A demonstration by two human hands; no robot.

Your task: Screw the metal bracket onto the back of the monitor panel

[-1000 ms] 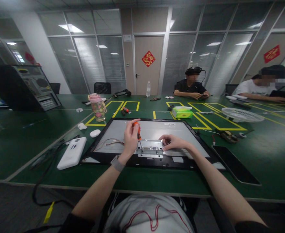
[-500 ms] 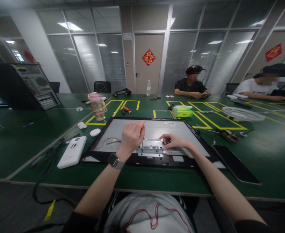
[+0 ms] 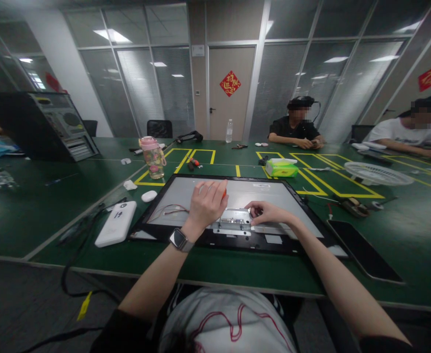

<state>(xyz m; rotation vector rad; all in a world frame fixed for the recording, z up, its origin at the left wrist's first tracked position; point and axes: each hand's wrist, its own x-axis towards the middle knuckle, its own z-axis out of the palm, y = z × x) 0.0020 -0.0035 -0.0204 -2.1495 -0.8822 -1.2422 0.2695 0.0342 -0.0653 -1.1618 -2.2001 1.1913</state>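
A flat display panel [image 3: 285,196] with a black frame lies face down or back up, I cannot tell which, on the table before me. On its near half sits a silver metal bracket [image 3: 233,215]. My left hand [image 3: 206,203], wearing a watch, is closed around an orange-handled screwdriver [image 3: 225,192] over the bracket's left side; most of the tool is hidden by the fingers. At the bracket's right edge, my right hand [image 3: 267,214] pinches the metal between thumb and fingers. Thin wires [image 3: 175,208] rest on the panel to the left.
Left of the panel lie a white power bank [image 3: 116,224] and a small white case [image 3: 149,196]; a pink-lidded bottle [image 3: 151,157] stands behind. To the right are a black phone [image 3: 364,250] and a white fan grille [image 3: 379,174]. A green tissue pack [image 3: 281,168] lies beyond. Two people sit across.
The view has shifted slightly, so everything appears a little further right. My left hand has turned slightly around the screwdriver, and my right hand stays at the bracket.
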